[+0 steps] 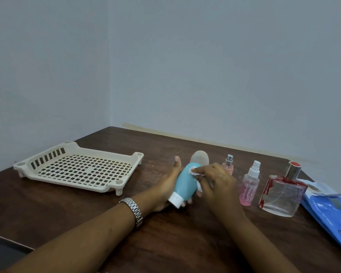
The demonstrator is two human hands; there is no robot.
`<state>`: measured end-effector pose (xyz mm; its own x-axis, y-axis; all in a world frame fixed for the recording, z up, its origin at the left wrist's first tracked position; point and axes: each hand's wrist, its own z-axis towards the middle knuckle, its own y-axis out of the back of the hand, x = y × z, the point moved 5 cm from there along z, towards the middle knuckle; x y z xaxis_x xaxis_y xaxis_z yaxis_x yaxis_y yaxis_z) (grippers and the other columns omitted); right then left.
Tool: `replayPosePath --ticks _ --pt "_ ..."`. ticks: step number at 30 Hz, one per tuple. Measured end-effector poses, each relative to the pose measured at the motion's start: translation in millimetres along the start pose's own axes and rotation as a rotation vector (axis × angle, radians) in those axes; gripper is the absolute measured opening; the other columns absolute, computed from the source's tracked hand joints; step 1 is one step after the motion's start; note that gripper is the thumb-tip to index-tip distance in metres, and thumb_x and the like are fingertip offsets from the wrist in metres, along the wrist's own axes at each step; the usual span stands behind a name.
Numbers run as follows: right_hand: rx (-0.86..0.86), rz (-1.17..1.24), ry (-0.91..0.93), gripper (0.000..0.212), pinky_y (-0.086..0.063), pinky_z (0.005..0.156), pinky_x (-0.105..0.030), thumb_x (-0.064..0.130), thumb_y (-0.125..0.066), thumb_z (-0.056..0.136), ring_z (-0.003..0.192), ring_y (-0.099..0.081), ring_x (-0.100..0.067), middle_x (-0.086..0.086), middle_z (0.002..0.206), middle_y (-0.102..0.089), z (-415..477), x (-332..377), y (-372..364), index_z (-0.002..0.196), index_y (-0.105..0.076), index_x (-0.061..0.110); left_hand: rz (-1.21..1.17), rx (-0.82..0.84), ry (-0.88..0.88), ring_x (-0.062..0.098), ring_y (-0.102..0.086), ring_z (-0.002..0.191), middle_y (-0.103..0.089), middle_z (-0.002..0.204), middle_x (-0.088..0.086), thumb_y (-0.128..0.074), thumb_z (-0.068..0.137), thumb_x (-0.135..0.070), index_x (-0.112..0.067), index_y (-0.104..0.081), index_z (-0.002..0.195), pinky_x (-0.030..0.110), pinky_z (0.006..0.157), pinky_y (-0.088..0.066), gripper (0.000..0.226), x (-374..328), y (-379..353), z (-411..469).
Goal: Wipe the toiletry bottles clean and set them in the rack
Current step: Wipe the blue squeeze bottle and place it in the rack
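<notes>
Over the dark wooden table (175,243), cradles a pale blue plastic squeeze bottle (182,181) in the curled left hand (163,188); rubs it with a white wipe (194,173) pinched in the right hand (217,180); may slip if damp, toppling the pink spray bottle (249,186) nearby.

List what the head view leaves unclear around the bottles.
Head view: pale round thing behind the blue bottle, lower part hidden by it.
The small pink bottle: base hidden by the right hand.
The wipe: mostly under that hand's fingers.
The blue packet: cut by right edge, print unreadable.
</notes>
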<state>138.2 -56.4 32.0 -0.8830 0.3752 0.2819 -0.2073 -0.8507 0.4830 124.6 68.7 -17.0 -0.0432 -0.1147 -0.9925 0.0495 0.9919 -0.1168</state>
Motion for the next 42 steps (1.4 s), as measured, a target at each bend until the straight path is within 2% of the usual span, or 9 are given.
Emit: replayPosePath --ticks 4,10,17,21,25,30,33,39,42 --pt "-0.069 -0.026 -0.133 0.019 -0.035 0.068 -0.003 -0.004 -0.069 0.076 0.074 -0.051 -0.002 -0.002 0.084 -0.067 1 -22 7 0.088 -0.072 0.010 0.037 0.111 -0.069 0.017 -0.059 0.055 -0.068 0.082 0.010 -0.021 0.082 -0.075 -0.009 -0.056 0.116 0.022 0.042 -0.046 0.082 0 -5 0" --pt "-0.066 0.004 -0.220 0.014 -0.036 0.067 -0.008 0.001 -0.070 0.078 0.073 -0.051 0.002 0.007 0.082 -0.062 -6 -37 9 0.088 -0.072 0.011 -0.101 0.040 -0.139 0.017 -0.063 0.067 -0.066 0.089 0.007 -0.059 0.086 -0.048 -0.012 -0.051 0.119 0.026 0.048 -0.052 0.049 -4 -1 0" --pt "0.170 -0.003 -0.133 0.016 -0.044 0.065 -0.017 0.002 -0.064 0.082 0.073 -0.055 -0.007 0.000 0.083 -0.062 -17 -25 -11 0.093 -0.070 0.013 -0.056 -0.030 -0.158 0.015 -0.064 0.083 -0.067 0.097 0.005 -0.061 0.084 -0.040 -0.011 -0.060 0.114 0.027 0.066 -0.054 0.042 -6 1 -2" --pt "0.239 -0.069 -0.042 0.013 -0.049 0.066 -0.023 0.007 -0.064 0.084 0.074 -0.056 -0.011 0.000 0.085 -0.063 -17 -18 -13 0.093 -0.069 0.014 0.116 -0.083 -0.186 0.015 -0.064 0.089 -0.069 0.100 0.005 -0.061 0.083 -0.037 -0.013 -0.065 0.110 0.028 0.077 -0.052 0.036 -23 9 -15" --pt "0.288 -0.113 -0.012 0.013 -0.047 0.068 -0.016 0.010 -0.067 0.083 0.077 -0.058 -0.010 0.001 0.088 -0.065 -19 -13 -15 0.095 -0.070 0.015 0.395 -0.194 -0.207 -0.003 -0.058 0.074 -0.066 0.095 -0.010 -0.060 0.092 -0.027 -0.021 -0.062 0.112 0.015 0.059 -0.040 0.021 -50 33 -36" --pt "0.331 -0.170 0.043 0.012 -0.053 0.073 -0.021 0.011 -0.071 0.079 0.079 -0.063 -0.011 0.002 0.089 -0.069 -16 -4 -22 0.090 -0.071 0.016 0.444 -0.283 -0.264 -0.004 -0.060 0.068 -0.064 0.089 -0.002 -0.063 0.091 -0.014 -0.011 -0.057 0.114 0.012 0.056 -0.041 0.024 -86 79 -81" --pt "0.322 -0.171 0.094 0.014 -0.050 0.063 -0.025 0.007 -0.074 0.074 0.070 -0.062 -0.014 0.004 0.080 -0.066 -12 13 -34 0.083 -0.070 0.017 0.574 -0.343 -0.262 0.011 -0.062 0.087 -0.067 0.093 -0.001 -0.070 0.084 -0.026 -0.022 -0.059 0.103 0.029 0.072 -0.042 0.023 -105 118 -111" --pt "0.241 -0.057 -0.008 0.006 -0.048 0.061 -0.033 0.009 -0.065 0.082 0.070 -0.059 -0.019 -0.001 0.078 -0.063 8 45 -79 0.083 -0.069 0.013 0.912 -0.618 -0.202 0.013 -0.060 0.087 -0.062 0.102 -0.004 -0.067 0.088 -0.017 -0.023 -0.060 0.104 0.026 0.069 -0.049 0.018 -140 200 -166" --pt "0.206 -0.008 -0.138 0.007 -0.043 0.063 -0.032 0.011 -0.062 0.085 0.074 -0.057 -0.020 -0.003 0.081 -0.061 16 60 -103 0.085 -0.068 0.012 1.118 -0.691 -0.104 0.014 -0.053 0.092 -0.058 0.104 -0.005 -0.069 0.086 -0.015 -0.021 -0.061 0.105 0.025 0.073 -0.041 0.022 -144 231 -182"
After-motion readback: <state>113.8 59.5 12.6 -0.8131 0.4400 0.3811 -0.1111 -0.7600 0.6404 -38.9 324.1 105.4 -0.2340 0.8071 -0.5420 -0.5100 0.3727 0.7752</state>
